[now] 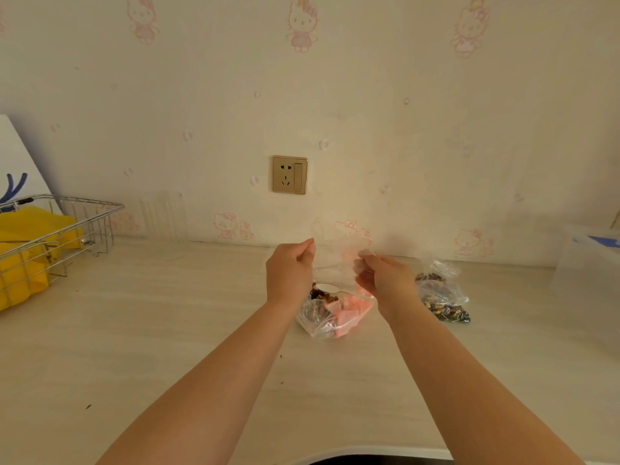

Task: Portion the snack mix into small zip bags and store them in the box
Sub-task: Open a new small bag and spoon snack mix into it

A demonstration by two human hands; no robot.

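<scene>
Left hand and right hand pinch opposite edges of empty clear zip bag, held above open snack mix bag on counter. Risk: thin film slips from pinch; mouth stays sealed

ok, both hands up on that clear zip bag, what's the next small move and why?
Probably pull the two sides apart to open the mouth: left hand and right hand each pinch the small zip bag, which looks empty, above the snack mix bag.
</scene>
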